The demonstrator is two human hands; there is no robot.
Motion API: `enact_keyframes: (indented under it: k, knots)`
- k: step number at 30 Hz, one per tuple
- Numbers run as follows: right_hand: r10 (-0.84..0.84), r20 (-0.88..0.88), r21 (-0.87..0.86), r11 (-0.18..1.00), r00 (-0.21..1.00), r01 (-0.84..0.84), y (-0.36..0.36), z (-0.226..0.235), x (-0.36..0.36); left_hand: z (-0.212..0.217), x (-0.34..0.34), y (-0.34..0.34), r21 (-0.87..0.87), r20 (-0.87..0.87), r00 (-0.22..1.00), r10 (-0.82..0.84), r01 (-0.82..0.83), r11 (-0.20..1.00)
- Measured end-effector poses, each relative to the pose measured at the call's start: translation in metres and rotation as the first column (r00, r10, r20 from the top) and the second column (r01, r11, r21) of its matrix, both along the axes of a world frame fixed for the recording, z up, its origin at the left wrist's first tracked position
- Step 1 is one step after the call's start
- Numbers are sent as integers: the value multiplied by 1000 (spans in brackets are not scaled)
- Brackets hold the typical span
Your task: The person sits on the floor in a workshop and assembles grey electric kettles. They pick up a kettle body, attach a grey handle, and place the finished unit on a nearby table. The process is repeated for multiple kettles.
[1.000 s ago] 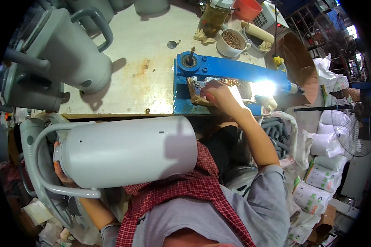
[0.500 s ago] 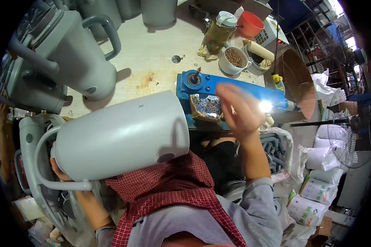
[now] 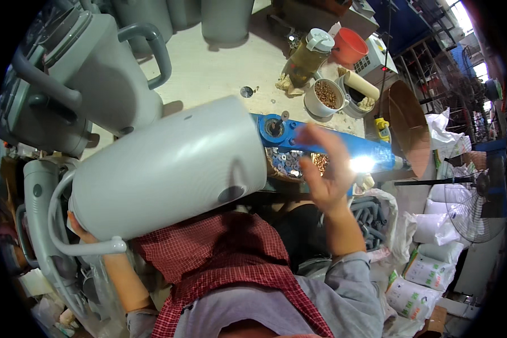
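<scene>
White sacks (image 3: 428, 270) with green markings lie on the floor off the tabletop's (image 3: 219, 73) right edge. The left hand (image 3: 76, 225) grips the grey jug (image 3: 169, 169), tilted over the near edge. The right hand (image 3: 327, 169), fingers spread and empty, has lifted off the blue tray (image 3: 332, 146).

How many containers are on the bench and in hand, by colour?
Grey jugs: 5, counting the held jug and the upright one
White cup: 1
Orange cup: 1
Amber bottle: 1
Total: 8
</scene>
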State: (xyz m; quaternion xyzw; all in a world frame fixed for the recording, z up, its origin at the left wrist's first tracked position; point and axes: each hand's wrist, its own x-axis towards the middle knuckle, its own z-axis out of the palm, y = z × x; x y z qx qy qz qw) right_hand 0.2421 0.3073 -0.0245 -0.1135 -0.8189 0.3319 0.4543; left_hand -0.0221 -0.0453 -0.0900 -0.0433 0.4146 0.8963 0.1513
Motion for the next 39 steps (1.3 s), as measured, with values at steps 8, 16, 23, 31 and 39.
enact_keyframes:
  k: [8, 16, 23, 31, 39]
  knots:
    - [-404, -83, -682, 690, 911, 244, -9, -50, 68, 17, 38, 155, -181, -292, 938, -188, 139, 974]
    - [-551, -290, -722, 662, 783, 199, 32, -83, 137, -2, 90, 256, -124, -460, 795, -396, 384, 915]
    - [-538, -303, -699, 686, 787, 200, 31, -98, 148, -29, 92, 257, -26, -500, 787, -361, 403, 915]
    - [-461, -337, -675, 726, 821, 131, 32, -100, 150, -32, 93, 257, 23, -492, 800, -344, 407, 913]
    - [-518, -326, -703, 692, 791, 163, 32, -96, 134, -29, 87, 255, -24, -486, 801, -350, 388, 921]
